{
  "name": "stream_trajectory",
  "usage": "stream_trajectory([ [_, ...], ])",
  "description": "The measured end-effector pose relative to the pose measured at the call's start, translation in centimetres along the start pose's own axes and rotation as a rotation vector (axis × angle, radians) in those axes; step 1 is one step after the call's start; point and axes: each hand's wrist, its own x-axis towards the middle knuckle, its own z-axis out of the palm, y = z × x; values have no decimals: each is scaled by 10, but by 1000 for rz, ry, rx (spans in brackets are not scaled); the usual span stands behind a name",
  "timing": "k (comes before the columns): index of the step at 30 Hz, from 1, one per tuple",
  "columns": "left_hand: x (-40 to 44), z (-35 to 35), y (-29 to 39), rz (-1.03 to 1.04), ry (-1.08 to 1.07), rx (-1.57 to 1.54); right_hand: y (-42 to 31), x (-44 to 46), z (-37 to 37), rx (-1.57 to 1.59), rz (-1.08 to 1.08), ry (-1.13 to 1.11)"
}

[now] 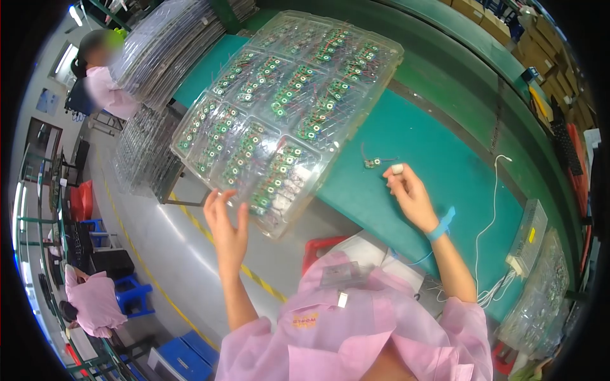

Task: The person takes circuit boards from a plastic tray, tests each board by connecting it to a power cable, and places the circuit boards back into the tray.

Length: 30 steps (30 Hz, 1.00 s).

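A clear plastic tray (270, 127) with compartments holds many small green circuit boards with wires. White pieces (289, 192) lie in its near compartment. My left hand (227, 232) is at the tray's near left edge, fingers apart, with nothing seen gripped. On the green mat (413, 146), right of the tray, lies one small board (373, 163) with thin wires. My right hand (410, 193) is just beside that board, fingers bent, with a whitish cover on one fingertip. Whether something small is between its fingers I cannot make out. A blue strap (441, 225) circles the right wrist.
Stacked clear trays (171, 47) stand at the upper left. A white cable (486, 228) runs to a metal power box (530, 232) at the right, near bagged parts (540, 298). Two people in pink (108, 89) are at the left. A red stool (314, 251) is below the table.
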Motion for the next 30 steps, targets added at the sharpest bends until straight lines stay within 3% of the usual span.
stream_trajectory([
  [3,-5,-4,-7,56,-116,-5,-1,-1,0,-4,19,-35],
  [6,-6,-7,5,53,-64,-55,-10,2,4,-22,37,50],
  [8,-4,-7,17,45,-17,-111,-14,8,7,-583,-243,228],
  [9,-5,-7,24,70,-41,-150,-12,10,6,-596,-229,258],
  [13,-11,3,77,222,-195,-317,9,32,15,-910,-683,314],
  [16,-19,29,100,288,-386,-441,2,27,17,-909,-757,397],
  [18,-27,48,109,123,-464,-515,-22,2,16,-738,-274,154],
  [20,-28,60,113,58,-519,-603,-42,-16,14,-381,-130,-14],
  [21,-29,64,115,-8,-587,-693,-46,-25,14,-380,-135,-20],
  [23,-29,70,116,-145,-722,-874,-50,-38,13,-542,-339,-70],
  [28,-20,50,115,-289,-894,-980,-54,-50,15,-412,-375,-94],
  [30,-16,37,113,-276,-851,-1062,-69,-51,10,-148,-68,-257],
])
